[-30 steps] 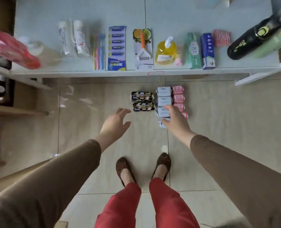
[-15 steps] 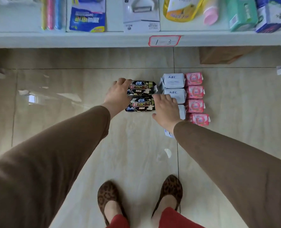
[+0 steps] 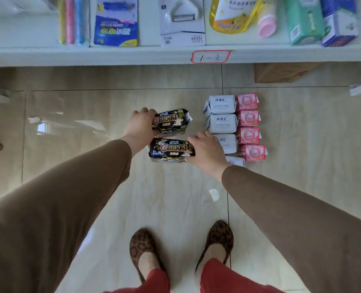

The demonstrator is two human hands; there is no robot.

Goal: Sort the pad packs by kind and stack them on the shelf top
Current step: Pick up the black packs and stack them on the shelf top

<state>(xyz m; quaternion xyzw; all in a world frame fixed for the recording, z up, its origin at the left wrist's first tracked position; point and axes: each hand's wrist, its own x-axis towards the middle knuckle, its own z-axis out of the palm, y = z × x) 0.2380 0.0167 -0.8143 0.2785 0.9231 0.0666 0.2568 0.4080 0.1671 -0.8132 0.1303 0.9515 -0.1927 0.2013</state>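
Observation:
Two black pad packs lie on the tiled floor below the white shelf top (image 3: 133, 55). My left hand (image 3: 140, 125) grips the left end of the far black pack (image 3: 172, 121), which is tilted off the floor. My right hand (image 3: 206, 152) grips the right end of the near black pack (image 3: 169, 150). To the right lies a column of white ABC packs (image 3: 222, 104), with the nearest ones partly hidden by my right hand. A column of pink packs (image 3: 248, 118) lies beside them.
The shelf top holds toothbrushes (image 3: 70, 20), a blue card pack (image 3: 115, 24), a peeler card (image 3: 182, 22), a yellow refill pouch (image 3: 232, 15) and green and blue boxes (image 3: 304, 20). A brown box (image 3: 281, 72) sits under the shelf. My feet (image 3: 181, 246) stand on the floor behind the packs.
Both hands reached down from above the floor to the black packs and took hold of them. The far pack has lifted and tilted. The camera moved closer to the floor.

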